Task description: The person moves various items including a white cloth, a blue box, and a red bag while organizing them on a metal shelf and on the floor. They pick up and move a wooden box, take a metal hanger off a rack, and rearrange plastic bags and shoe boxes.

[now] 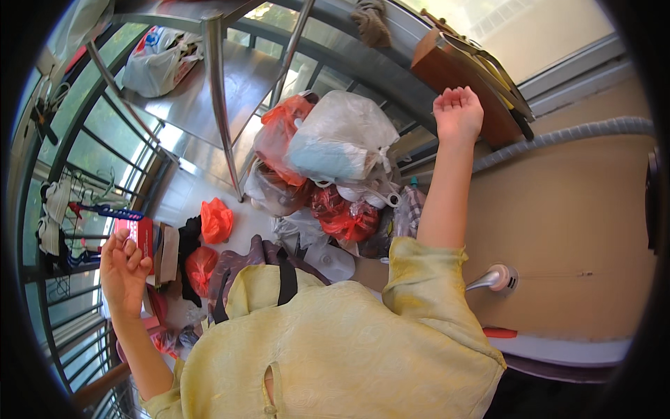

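Raised at the left, my left hand (124, 280) shows its palm and loosely curled fingers, with nothing held. It overlaps a red box (140, 235) in the picture; I cannot tell whether they touch. My right hand (459, 116) is lifted with its empty palm showing and fingers bent. Behind it is a reddish-brown wooden board or box (445, 70). Between my arms, a pile on the floor holds a large white plastic bag (345, 133) tied shut, an orange bag (282, 133) and dark red bags (348, 214).
A steel rack (214, 94) stands ahead, with a white shopping bag (162, 63) on its shelf. Shoes (56, 201) hang on the railing at left. A grey corrugated hose (570, 137) runs along the right. Orange bags (215, 220) lie on the floor.
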Motion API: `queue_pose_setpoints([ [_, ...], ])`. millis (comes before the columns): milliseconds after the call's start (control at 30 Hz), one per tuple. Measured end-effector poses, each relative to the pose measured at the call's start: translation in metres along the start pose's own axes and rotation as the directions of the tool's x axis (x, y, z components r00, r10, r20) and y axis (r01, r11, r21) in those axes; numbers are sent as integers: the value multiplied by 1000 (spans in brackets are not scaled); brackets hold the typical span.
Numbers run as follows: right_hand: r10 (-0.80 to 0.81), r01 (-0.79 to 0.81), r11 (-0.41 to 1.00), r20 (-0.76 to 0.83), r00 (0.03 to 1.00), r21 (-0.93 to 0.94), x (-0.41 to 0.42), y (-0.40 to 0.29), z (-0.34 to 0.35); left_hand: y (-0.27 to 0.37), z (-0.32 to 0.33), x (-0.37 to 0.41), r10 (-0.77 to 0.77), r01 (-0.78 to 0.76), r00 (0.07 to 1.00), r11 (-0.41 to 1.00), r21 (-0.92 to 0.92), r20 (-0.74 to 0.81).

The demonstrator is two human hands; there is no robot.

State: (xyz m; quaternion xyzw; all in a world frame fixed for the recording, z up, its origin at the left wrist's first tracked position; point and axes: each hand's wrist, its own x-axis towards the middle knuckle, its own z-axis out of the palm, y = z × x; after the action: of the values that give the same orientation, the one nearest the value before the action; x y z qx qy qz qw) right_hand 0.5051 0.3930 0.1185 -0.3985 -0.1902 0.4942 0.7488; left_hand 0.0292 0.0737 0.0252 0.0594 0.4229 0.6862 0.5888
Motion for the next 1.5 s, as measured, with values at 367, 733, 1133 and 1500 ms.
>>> queue_pose_setpoints([
  [367,125,-61,949,192,973,-309,-81,87,-46,-48,-32,14,-120,45,974,934,-353,-193],
  [733,172,-95,913,161,972,-397,-101,91,-75,-42,-80,1,-44,-112,950,876,-469,-309],
  [1133,154,-5,858,247,957,-513,-168,140,-56,-12,-148,-30,-34,-215,843,894,-393,-537],
  [1500,293,-87,837,308,905,-540,-223,182,-40,-26,-150,-36,-3,-248,836,890,-382,-549],
])
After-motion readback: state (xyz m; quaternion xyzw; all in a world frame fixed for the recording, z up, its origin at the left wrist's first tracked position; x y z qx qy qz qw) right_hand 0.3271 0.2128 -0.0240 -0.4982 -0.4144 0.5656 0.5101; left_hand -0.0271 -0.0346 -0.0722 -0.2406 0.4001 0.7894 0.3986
